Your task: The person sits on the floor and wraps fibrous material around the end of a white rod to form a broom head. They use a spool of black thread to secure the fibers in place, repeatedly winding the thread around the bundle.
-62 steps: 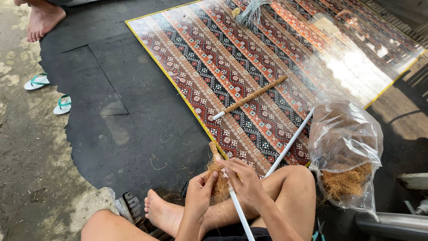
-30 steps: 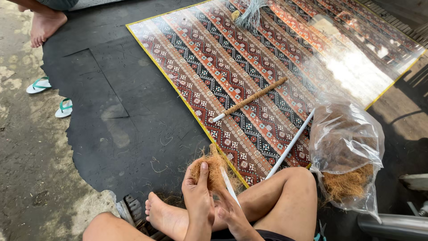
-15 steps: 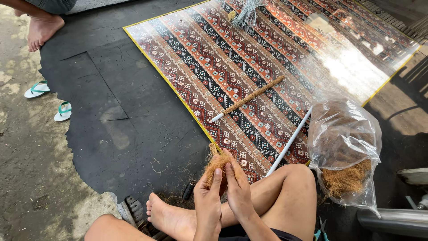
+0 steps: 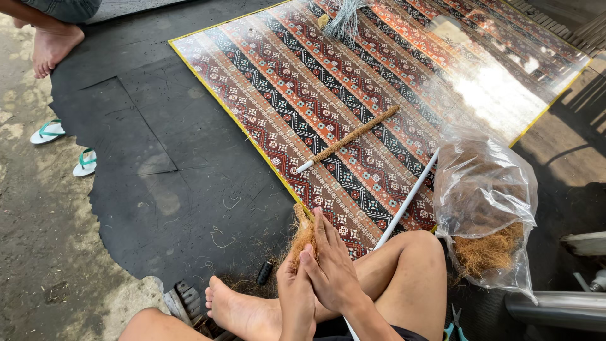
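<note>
Palms pressed around a tuft of coir

Down by the person's crossed legs, both hands meet over a bundle of brown coconut fibre (image 4: 303, 237). That bundle stands nearly upright between the palms, just above the bare foot (image 4: 237, 309) and at the yellow edge of the patterned mat (image 4: 379, 82). With fingers laid flat and straight, the right hand (image 4: 334, 268) presses against the fibre from the side. Below and behind it, the left hand (image 4: 297, 293) also presses in flat; neither hand is curled into a fist, so this is a squeeze between palms rather than a pinch.

Judging by its look, the fibre is light, springy and loose, with stray strands poking out at the top. It would likely shed and splay if held slackly, so the firmest hold is low on the tuft, where the strands are packed together.

A thin white rod (image 4: 404, 205) runs from under the knee up across the mat. Farther up the mat lies a second stick wrapped in fibre cord (image 4: 350, 137), well apart from the hands. Just beside the right knee sags a clear plastic bag (image 4: 486, 189) with more fibre in its bottom. On the dark floor sheet (image 4: 158, 189) to the left sit two green-strapped sandals (image 4: 63, 145).
</note>
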